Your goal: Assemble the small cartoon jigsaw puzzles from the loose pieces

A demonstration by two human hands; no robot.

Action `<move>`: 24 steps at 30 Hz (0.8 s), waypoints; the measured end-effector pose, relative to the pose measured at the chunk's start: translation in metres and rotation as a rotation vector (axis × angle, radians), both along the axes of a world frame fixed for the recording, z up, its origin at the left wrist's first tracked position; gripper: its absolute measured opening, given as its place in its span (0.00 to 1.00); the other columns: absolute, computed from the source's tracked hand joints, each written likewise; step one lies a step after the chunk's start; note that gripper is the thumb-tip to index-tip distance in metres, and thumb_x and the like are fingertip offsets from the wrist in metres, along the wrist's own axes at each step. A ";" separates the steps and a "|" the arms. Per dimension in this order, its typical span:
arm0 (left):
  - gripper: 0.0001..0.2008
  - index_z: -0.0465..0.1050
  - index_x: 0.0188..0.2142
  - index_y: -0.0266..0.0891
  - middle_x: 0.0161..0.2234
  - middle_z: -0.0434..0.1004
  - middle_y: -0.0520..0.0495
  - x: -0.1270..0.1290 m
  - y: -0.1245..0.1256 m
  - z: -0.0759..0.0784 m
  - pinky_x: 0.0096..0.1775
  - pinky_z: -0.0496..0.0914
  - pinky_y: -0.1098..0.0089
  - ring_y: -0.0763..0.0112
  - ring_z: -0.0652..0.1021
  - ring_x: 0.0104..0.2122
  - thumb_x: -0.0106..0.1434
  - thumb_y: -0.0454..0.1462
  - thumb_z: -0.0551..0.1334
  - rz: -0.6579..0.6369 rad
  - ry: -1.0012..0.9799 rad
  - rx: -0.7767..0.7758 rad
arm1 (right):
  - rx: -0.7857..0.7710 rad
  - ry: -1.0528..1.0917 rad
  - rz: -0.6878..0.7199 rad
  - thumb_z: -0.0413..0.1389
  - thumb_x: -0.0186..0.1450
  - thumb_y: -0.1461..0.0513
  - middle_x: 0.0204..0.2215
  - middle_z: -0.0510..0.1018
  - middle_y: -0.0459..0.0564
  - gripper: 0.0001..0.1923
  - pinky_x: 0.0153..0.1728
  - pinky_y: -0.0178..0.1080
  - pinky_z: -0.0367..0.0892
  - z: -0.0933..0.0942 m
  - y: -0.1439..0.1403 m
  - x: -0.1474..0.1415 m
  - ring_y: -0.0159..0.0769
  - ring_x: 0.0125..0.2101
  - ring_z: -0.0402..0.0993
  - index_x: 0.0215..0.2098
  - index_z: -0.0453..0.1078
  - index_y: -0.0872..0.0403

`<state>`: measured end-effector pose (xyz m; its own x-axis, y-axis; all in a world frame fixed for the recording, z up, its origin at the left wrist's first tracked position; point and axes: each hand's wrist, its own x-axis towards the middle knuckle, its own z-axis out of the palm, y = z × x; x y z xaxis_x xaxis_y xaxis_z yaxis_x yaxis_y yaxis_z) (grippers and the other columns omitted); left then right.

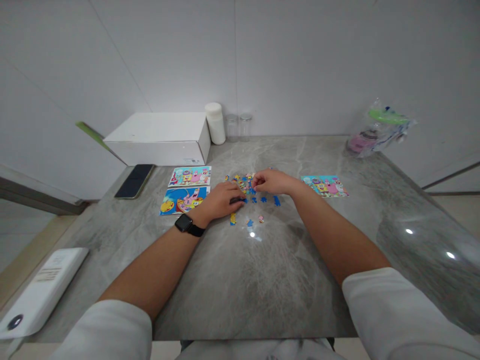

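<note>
A small heap of colourful jigsaw puzzle pieces (247, 178) lies mid-table, partly hidden by my hands. My right hand (268, 181) reaches over its right side, fingertips pinched together; whatever is between them is too small to make out. At the heap's near left, my left hand (226, 200) rests low on the table, thumb apart from the other fingers, tips touching the edge of the blue pieces. Several blue puzzle pieces (264, 199) form a loose row just in front. Nearer to me are a yellow piece (233, 219), a blue piece (250, 223) and a pink piece (261, 219).
Cartoon picture cards (190, 176) lie left of my hands; another card (333, 186) is beyond my right forearm. A phone (135, 181), white box (157, 137), white bottle (215, 124), two glasses (239, 127) and a bagged cup (378, 130) stand around. A white device (45, 290) sits front left.
</note>
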<state>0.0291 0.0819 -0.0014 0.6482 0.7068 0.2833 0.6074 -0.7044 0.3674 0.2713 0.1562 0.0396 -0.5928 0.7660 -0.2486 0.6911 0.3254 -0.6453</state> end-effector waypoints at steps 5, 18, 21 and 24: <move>0.11 0.84 0.46 0.47 0.45 0.83 0.44 0.000 0.000 0.000 0.53 0.73 0.55 0.58 0.80 0.47 0.71 0.42 0.63 -0.013 0.018 0.009 | 0.017 -0.024 0.012 0.60 0.60 0.67 0.27 0.82 0.43 0.06 0.31 0.31 0.65 -0.001 -0.002 -0.001 0.32 0.29 0.75 0.34 0.79 0.53; 0.10 0.84 0.43 0.45 0.42 0.84 0.45 0.000 0.000 0.002 0.52 0.72 0.57 0.59 0.81 0.45 0.72 0.42 0.63 -0.024 0.052 0.010 | 0.029 -0.096 0.083 0.61 0.60 0.68 0.29 0.83 0.43 0.07 0.29 0.31 0.63 0.003 -0.009 -0.007 0.32 0.30 0.76 0.34 0.79 0.52; 0.10 0.84 0.41 0.44 0.41 0.84 0.45 0.000 0.000 0.002 0.50 0.72 0.57 0.60 0.81 0.43 0.72 0.42 0.63 -0.039 0.060 0.034 | 0.039 -0.113 0.117 0.61 0.60 0.67 0.29 0.83 0.43 0.06 0.29 0.31 0.62 -0.001 -0.010 -0.010 0.32 0.30 0.76 0.33 0.79 0.52; 0.09 0.84 0.39 0.44 0.40 0.84 0.45 0.000 0.000 0.003 0.50 0.71 0.58 0.60 0.81 0.42 0.71 0.41 0.63 -0.039 0.075 0.054 | 0.055 -0.160 0.132 0.60 0.61 0.67 0.30 0.83 0.44 0.07 0.30 0.31 0.62 0.000 -0.013 -0.013 0.31 0.31 0.76 0.36 0.80 0.52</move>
<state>0.0290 0.0819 0.0012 0.6960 0.6655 0.2698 0.6032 -0.7457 0.2831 0.2580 0.1428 0.0397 -0.6455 0.6991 -0.3077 0.7323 0.4520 -0.5093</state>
